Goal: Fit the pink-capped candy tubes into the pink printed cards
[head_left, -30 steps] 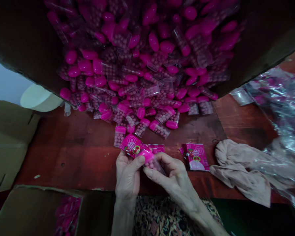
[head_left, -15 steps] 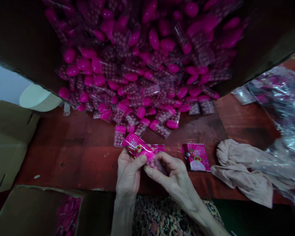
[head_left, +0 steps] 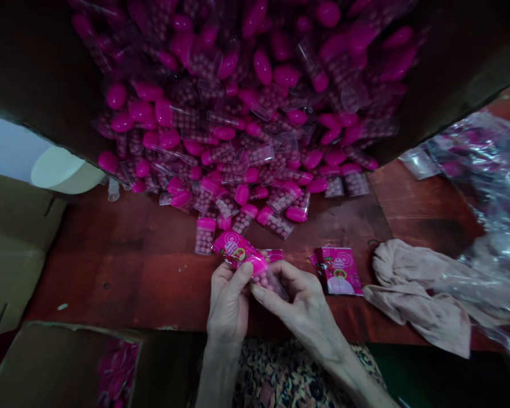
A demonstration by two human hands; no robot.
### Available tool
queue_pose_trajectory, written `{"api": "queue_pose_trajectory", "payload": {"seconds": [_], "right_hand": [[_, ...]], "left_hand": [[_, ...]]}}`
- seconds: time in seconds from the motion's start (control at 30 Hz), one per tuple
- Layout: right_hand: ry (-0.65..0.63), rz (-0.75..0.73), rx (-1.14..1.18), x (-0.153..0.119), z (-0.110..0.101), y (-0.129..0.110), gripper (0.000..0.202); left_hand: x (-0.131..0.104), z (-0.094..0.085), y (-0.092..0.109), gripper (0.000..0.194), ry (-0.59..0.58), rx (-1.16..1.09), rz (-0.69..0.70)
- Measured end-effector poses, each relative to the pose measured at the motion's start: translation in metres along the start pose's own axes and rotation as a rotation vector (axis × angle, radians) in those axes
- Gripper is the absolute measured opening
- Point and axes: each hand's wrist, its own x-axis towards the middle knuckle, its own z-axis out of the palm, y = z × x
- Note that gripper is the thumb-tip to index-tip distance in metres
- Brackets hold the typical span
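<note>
Between my two hands is a clear candy container (head_left: 263,279) with a pink cap and round pink balls inside. A printed pink wrapper (head_left: 233,247) sits at its capped end, pinched by my left hand (head_left: 229,300), thumb on top. My right hand (head_left: 300,292) grips the clear body with thumb and fingers. How far the wrapper covers the cap is partly hidden by the left thumb. Just behind my fingers, part of another printed wrapper (head_left: 275,255) lies on the table. To the right is a stack of the same printed wrappers (head_left: 340,271).
A large heap of pink-capped containers (head_left: 246,153) spills from a dark box onto the red-brown wooden table (head_left: 144,266). On the right are a crumpled cloth (head_left: 420,289) and clear plastic bags (head_left: 501,187). A white bowl (head_left: 63,170) and an open carton (head_left: 59,362) are at left.
My left hand has shifted slightly right and its thumb has moved up along the cap, uncovering more of the balls. The right hand holds nearly the same place.
</note>
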Motion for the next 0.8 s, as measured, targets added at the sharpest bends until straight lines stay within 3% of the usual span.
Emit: {"api": "queue_pose_trajectory", "payload": {"seconds": [0.8], "right_hand": [[-0.013, 0.055, 0.076, 0.0000, -0.0007, 0.0054, 0.011]], "left_hand": [[0.0039, -0.0079, -0.0021, 0.022, 0.003, 0.055, -0.015]]}}
